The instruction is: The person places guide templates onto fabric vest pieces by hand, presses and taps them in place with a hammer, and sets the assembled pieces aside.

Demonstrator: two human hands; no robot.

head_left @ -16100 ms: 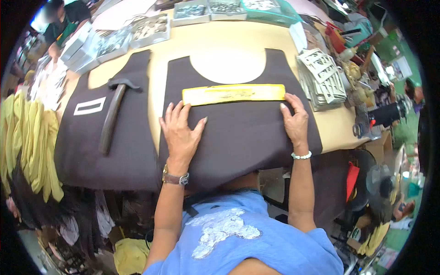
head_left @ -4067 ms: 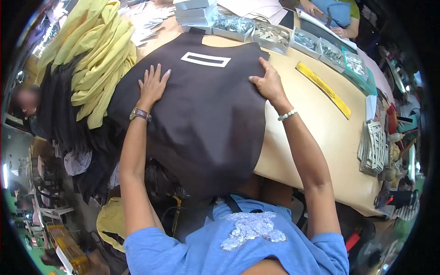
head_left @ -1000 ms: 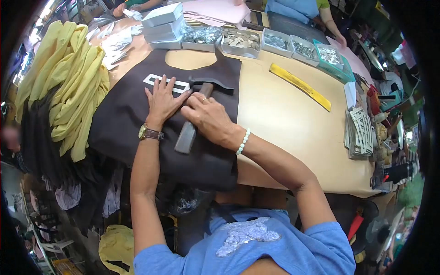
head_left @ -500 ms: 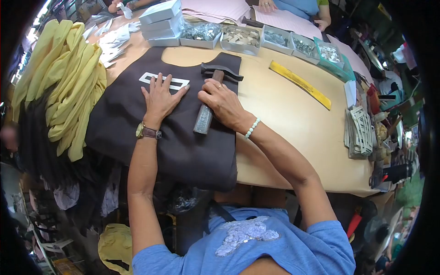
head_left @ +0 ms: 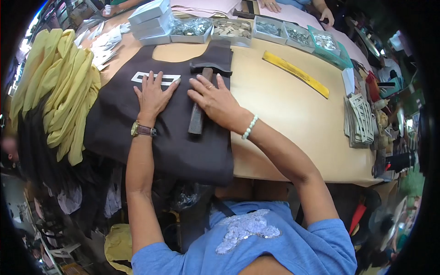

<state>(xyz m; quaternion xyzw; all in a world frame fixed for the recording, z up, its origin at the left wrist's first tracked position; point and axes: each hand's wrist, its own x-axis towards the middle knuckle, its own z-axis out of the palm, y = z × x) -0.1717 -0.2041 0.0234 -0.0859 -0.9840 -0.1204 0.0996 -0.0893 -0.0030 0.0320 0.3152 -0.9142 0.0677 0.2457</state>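
Observation:
A dark brown fabric piece (head_left: 183, 156) with a curved cut-out at its far edge lies over the table's near left part. My left hand (head_left: 153, 98) rests flat on it, fingers spread, the fingertips on a white slotted template (head_left: 140, 78). A claw hammer (head_left: 196, 121) lies on the fabric to the right, its head toward the far side. Over its handle is my right hand (head_left: 217, 101), fingers apart and no longer wrapped round the wood; whether the fingertips still touch it, I cannot tell.
Yellow cloth strips (head_left: 59, 91) are heaped at left. White boxes (head_left: 151, 23) and open trays of small metal parts (head_left: 300, 36) line the far side. A yellow ruler (head_left: 295, 73) lies right of the fabric, near stacked templates (head_left: 360, 121). Another person's hand (head_left: 326, 16) shows beyond.
My right hand has loosened from the hammer, its fingers opening, and the hammer now lies on the fabric. My left hand stays on the template. The whole view has shifted slightly.

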